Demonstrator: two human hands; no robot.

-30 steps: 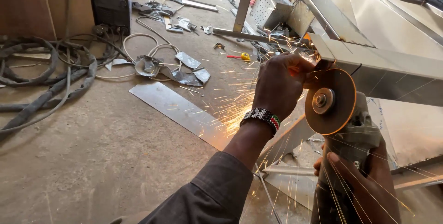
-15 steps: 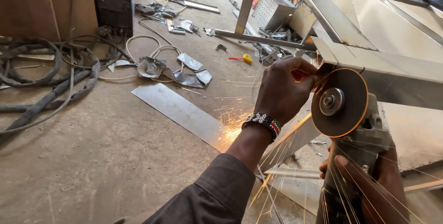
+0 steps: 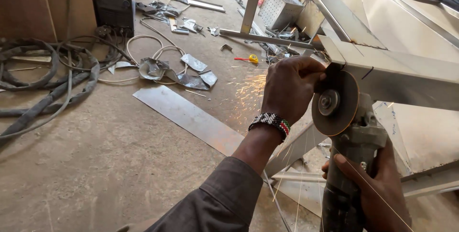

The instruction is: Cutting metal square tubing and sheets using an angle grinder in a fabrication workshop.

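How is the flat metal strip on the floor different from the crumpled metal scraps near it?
The metal strip is long, straight and lies flat; the metal scraps are small, bent and crumpled. The strip is one piece; the scraps are several, scattered. Both are shiny grey and rest on the concrete floor.

Bright, even daylight; soft shadows on the concrete floor (image 3: 95,165). Sparks (image 3: 248,88) streak slightly; glare toward two o'clock; edges mildly distorted.
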